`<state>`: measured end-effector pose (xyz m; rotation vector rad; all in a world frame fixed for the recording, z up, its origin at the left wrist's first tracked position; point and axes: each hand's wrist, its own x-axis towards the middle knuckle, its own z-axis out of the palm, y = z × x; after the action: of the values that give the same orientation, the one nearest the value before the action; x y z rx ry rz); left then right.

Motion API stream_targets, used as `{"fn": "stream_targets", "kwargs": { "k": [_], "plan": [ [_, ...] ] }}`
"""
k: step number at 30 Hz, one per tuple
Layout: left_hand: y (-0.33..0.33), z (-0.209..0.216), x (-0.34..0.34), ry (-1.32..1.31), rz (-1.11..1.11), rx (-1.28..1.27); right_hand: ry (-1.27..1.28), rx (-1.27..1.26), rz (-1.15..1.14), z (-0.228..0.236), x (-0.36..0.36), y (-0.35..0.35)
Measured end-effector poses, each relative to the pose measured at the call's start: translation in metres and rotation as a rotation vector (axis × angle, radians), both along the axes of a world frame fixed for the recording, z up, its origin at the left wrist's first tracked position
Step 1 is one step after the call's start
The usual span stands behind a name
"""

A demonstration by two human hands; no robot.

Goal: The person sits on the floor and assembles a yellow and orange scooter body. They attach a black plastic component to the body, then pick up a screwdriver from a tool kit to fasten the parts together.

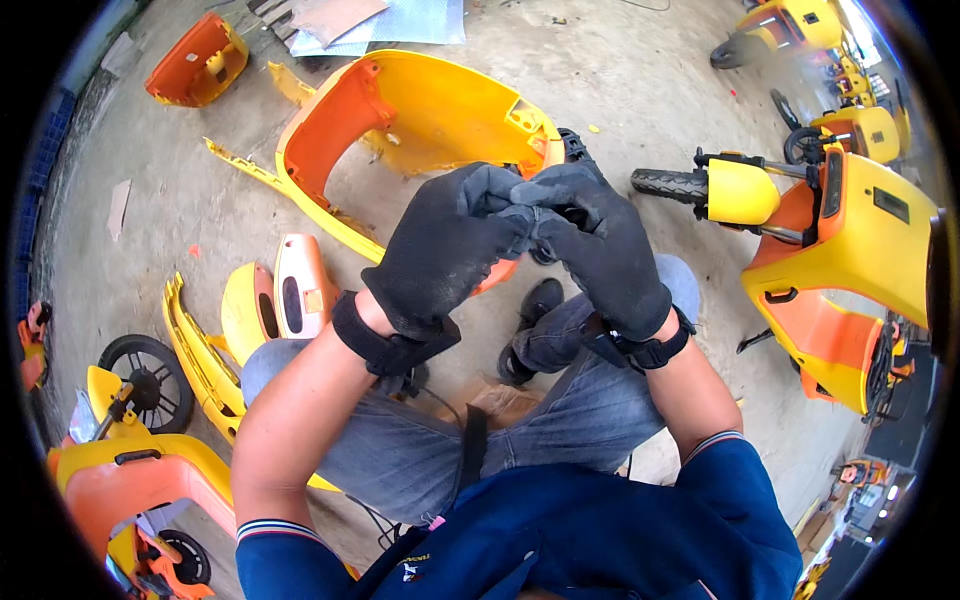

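Observation:
In black work gloves, my left hand (450,240) and my right hand (600,235) meet fingertip to fingertip in front of me. Both are closed in a pinch, and whatever is between the fingers is too small and too dark to name. Just beyond them, a large yellow body panel with an orange inner face (330,130) stands on the floor, its near right side partly covered by my hands. A black ribbed part (574,146) shows past my right hand; its full shape is hidden.
Yellow and white-orange covers (303,285) lie at my left, near a black wheel (150,380). An orange-yellow shell (198,62) and flat sheets (375,25) lie farther off. A yellow scooter (840,240) stands at right, with more behind it.

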<state>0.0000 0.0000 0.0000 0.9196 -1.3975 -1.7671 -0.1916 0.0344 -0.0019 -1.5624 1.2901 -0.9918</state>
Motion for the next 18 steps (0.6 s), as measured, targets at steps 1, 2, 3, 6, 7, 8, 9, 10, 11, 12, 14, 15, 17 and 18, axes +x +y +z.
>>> {"fn": "stream_targets", "kwargs": {
  "k": [1,2,3,6,7,8,9,10,11,12,14,15,17,18],
  "plan": [
    [0.002,-0.001,-0.002,-0.031,0.037,-0.024,-0.033,0.049,-0.046,0.001,0.002,0.002],
    [0.004,-0.001,-0.003,-0.062,0.075,-0.048,-0.066,0.098,-0.093,0.001,0.003,0.004],
    [0.003,-0.002,0.000,-0.118,0.078,-0.099,-0.089,0.101,-0.103,-0.001,0.007,0.002],
    [0.001,-0.004,0.007,-0.238,0.094,-0.204,-0.111,0.108,-0.096,-0.006,0.014,-0.004],
    [0.002,-0.005,0.006,-0.243,0.103,-0.209,-0.087,0.110,-0.068,-0.007,0.012,-0.006],
    [0.003,-0.005,0.007,-0.248,0.113,-0.214,-0.063,0.112,-0.041,-0.007,0.012,-0.007],
    [0.003,-0.006,0.006,-0.272,0.123,-0.316,-0.072,0.125,-0.048,-0.007,0.013,-0.007],
    [0.004,-0.006,0.006,-0.296,0.133,-0.418,-0.081,0.139,-0.055,-0.008,0.014,-0.007],
    [0.003,-0.007,0.005,-0.318,0.143,-0.520,-0.090,0.152,-0.063,-0.008,0.015,-0.008],
    [0.003,-0.007,0.005,-0.335,0.158,-0.568,-0.050,0.166,-0.084,-0.006,0.017,-0.008],
    [0.002,-0.008,0.004,-0.366,0.185,-0.665,0.030,0.192,-0.127,0.000,0.020,-0.009],
    [0.002,-0.009,0.004,-0.384,0.186,-0.666,0.027,0.191,-0.115,0.001,0.021,-0.010],
    [0.002,-0.011,0.005,-0.420,0.187,-0.668,0.020,0.190,-0.091,0.002,0.020,-0.014],
    [0.001,-0.011,0.005,-0.381,0.193,-0.553,0.029,0.184,-0.097,0.002,0.019,-0.016]
  ]
}}
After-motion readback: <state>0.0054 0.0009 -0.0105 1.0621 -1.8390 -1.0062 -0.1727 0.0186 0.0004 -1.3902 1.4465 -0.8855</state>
